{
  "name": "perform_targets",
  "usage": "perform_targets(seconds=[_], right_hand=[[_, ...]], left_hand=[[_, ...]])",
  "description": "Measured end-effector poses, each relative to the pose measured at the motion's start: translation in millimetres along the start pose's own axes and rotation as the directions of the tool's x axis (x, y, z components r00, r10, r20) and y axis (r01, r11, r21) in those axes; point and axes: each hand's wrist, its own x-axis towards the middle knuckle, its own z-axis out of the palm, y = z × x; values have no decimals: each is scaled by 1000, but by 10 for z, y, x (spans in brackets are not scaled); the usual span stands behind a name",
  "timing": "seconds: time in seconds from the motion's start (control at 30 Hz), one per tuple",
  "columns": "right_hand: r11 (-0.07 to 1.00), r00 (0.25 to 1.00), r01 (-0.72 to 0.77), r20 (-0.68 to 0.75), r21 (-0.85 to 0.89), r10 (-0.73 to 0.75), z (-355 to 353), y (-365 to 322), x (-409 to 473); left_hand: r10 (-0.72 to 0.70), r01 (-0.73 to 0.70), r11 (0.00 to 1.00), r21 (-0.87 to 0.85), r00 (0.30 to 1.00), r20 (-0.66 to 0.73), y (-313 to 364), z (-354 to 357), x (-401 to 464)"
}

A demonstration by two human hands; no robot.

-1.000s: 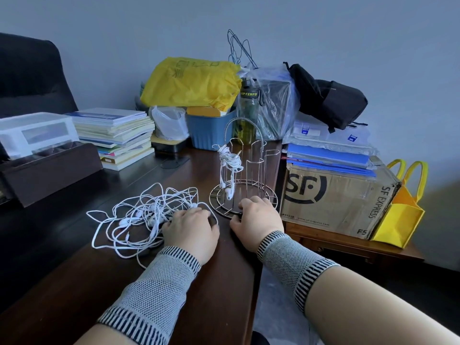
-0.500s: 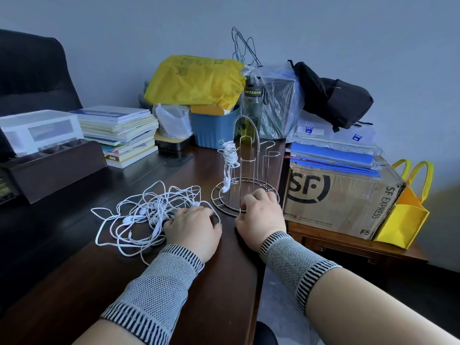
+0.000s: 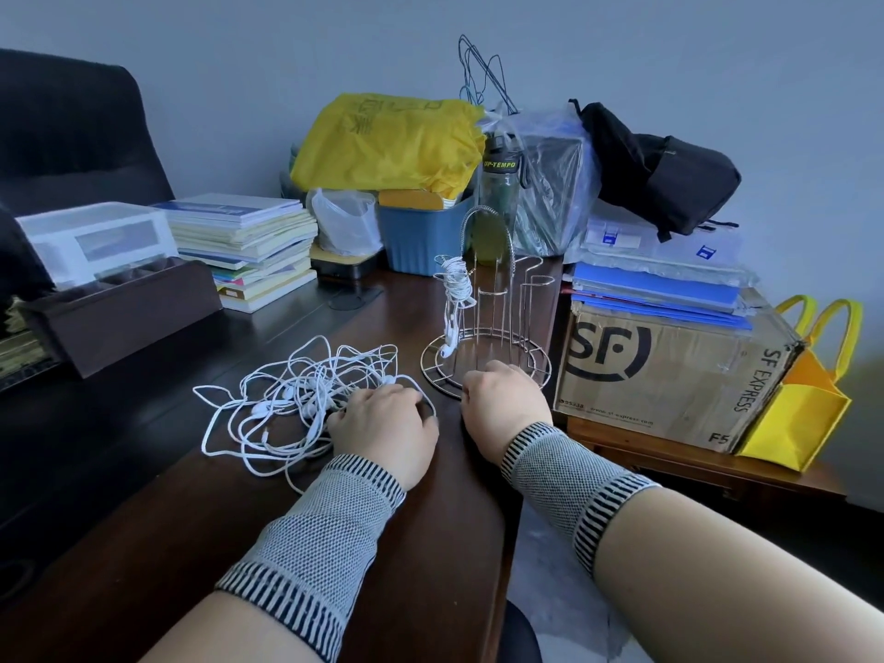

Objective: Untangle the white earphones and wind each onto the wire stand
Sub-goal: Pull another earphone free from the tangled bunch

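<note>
A tangle of white earphones (image 3: 296,399) lies on the dark wooden desk (image 3: 430,543). My left hand (image 3: 382,423) rests palm down on the tangle's right edge, its fingertips hidden among the cords. To the right stands the wire stand (image 3: 488,327), with one white earphone (image 3: 454,299) wound on its left post and an earbud hanging down to the base. My right hand (image 3: 502,404) sits on the near side of the stand's base ring, fingers curled over the wire.
Behind are a book stack (image 3: 248,246), a blue bin (image 3: 425,232) under a yellow bag, a bottle (image 3: 497,198) and a black bag (image 3: 660,169). An SF cardboard box (image 3: 669,375) and a yellow tote (image 3: 803,404) stand right of the desk edge.
The stand has turned on the desk, so the wound earphone now sits further to its left. Both hands stay almost where they were.
</note>
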Motion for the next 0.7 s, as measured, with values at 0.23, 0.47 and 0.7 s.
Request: perform_targets(seconds=[0.23,0.47,0.7], right_hand=[[995,993,84,-77,-55,-89,59,7,29],[933,948,159,-315,322,-53,44,-234,-75],[902,974,92,-224,423,6,129,-506,-120]], left_hand=[[18,-23,995,-99,999,-51,2,-38,-35],[-116,18,921,-390,966,-230,-452,-578,30],[-195,82,899,-431,954,-227,-897,-476,-127]])
